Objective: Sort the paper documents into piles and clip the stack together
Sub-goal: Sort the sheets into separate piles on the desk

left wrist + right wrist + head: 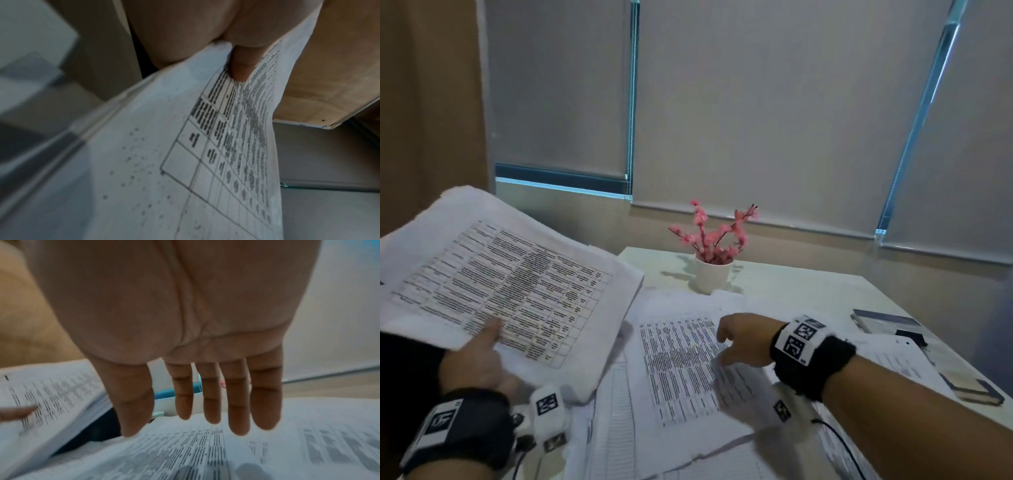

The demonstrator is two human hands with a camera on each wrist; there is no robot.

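My left hand (479, 356) holds a thick stack of printed papers (510, 274) lifted off the table at the left, thumb pressed on the top sheet with its ruled table. In the left wrist view the thumb (240, 68) pinches that stack (164, 162) near its edge. My right hand (743, 339) hovers, fingers straight and spread, just above loose printed sheets (681, 370) lying flat on the table. The right wrist view shows the open palm and fingers (213, 394) over the text sheet (205, 451), holding nothing. A black object, perhaps a clip (909, 335), lies at the right.
A white pot of pink flowers (712, 274) stands at the far side of the white table (808, 291). Notebooks (887, 320) and another book (972, 390) lie along the right edge. More sheets (619, 428) spread toward me. Window blinds fill the background.
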